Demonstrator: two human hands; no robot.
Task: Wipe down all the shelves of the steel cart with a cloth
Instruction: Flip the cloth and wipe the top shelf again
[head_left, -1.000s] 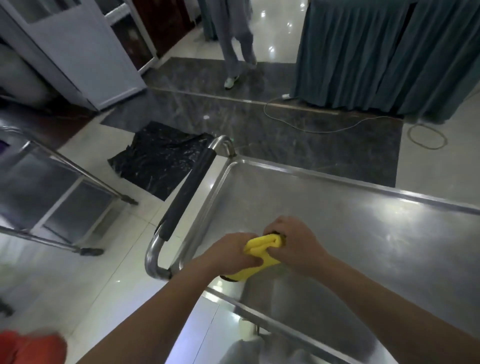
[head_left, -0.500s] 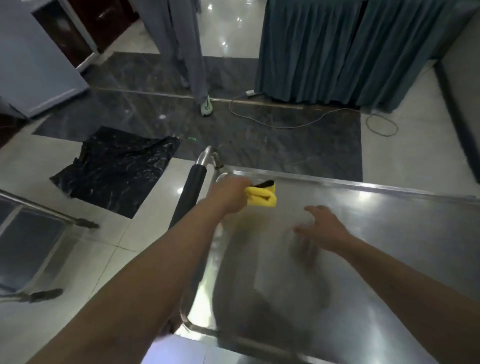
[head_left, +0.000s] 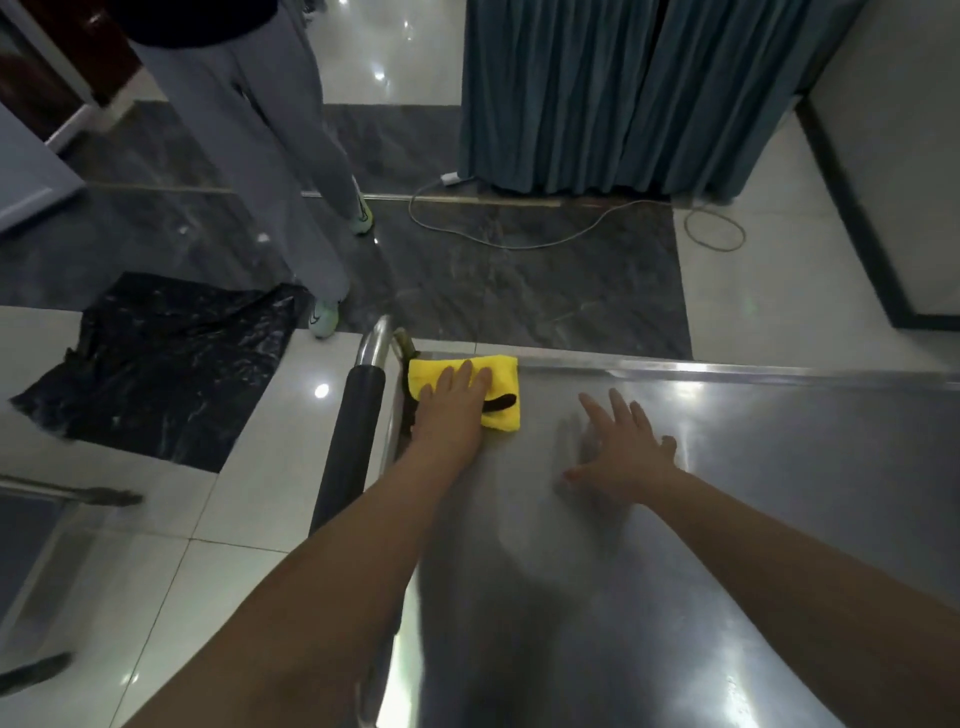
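Note:
The steel cart's top shelf (head_left: 727, 519) fills the lower right of the head view. A yellow cloth (head_left: 501, 374) with a black loop lies flat in the shelf's far left corner. My left hand (head_left: 452, 410) presses it down with straight fingers. My right hand (head_left: 623, 452) rests flat on the bare steel a little to the right, fingers spread, holding nothing. The cart's handle (head_left: 353, 441), with a black grip, runs along the left edge. Lower shelves are hidden.
A person in grey trousers (head_left: 270, 156) stands just beyond the cart's far left corner. A black plastic bag (head_left: 156, 358) lies on the floor to the left. A cable (head_left: 545, 234) trails before the teal curtain (head_left: 649, 93). Another steel frame (head_left: 62, 499) is at the left.
My left hand carried the cloth from the near edge to the far left corner and flattened onto it. My right hand let go of the cloth and settled on the steel. The person stepped closer.

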